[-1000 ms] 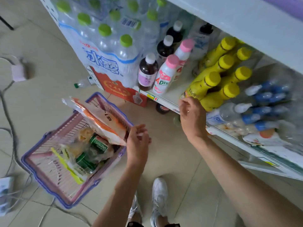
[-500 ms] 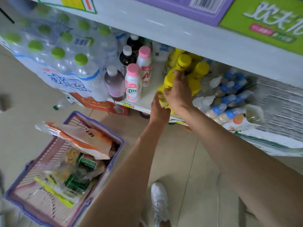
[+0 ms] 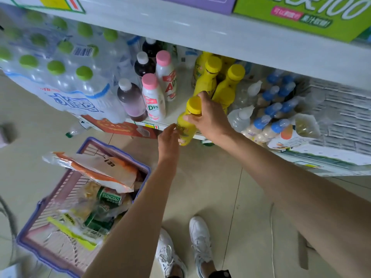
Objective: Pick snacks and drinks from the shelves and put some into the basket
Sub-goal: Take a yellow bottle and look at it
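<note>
From the head view, the right hand [image 3: 210, 117] gripped a yellow bottle [image 3: 187, 122] by its neck at the shelf [image 3: 176, 115] edge, tilted. The left hand [image 3: 168, 137], fingers loosely spread, touched its lower body. More yellow bottles [image 3: 216, 83] stood just behind, pink-capped bottles [image 3: 153, 97] beside. The basket [image 3: 112, 149] sat on the floor below-left.

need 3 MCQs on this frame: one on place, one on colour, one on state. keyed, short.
1. Where is the basket?
A. on the shelf
B. on the floor, lower left
C. held in the left hand

2. What colour are the caps on the two white milk-drink bottles?
A. pink
B. blue
C. green

3. What is the state of the yellow bottle at the shelf edge?
A. lying in the basket
B. standing untouched
C. tilted, held near the cap by the right hand

Key: 1 B, its rim sits on the tiles beside the shoes; 2 A, both caps are pink; 3 C, right-hand fingers wrap its neck, left hand at its body.
</note>
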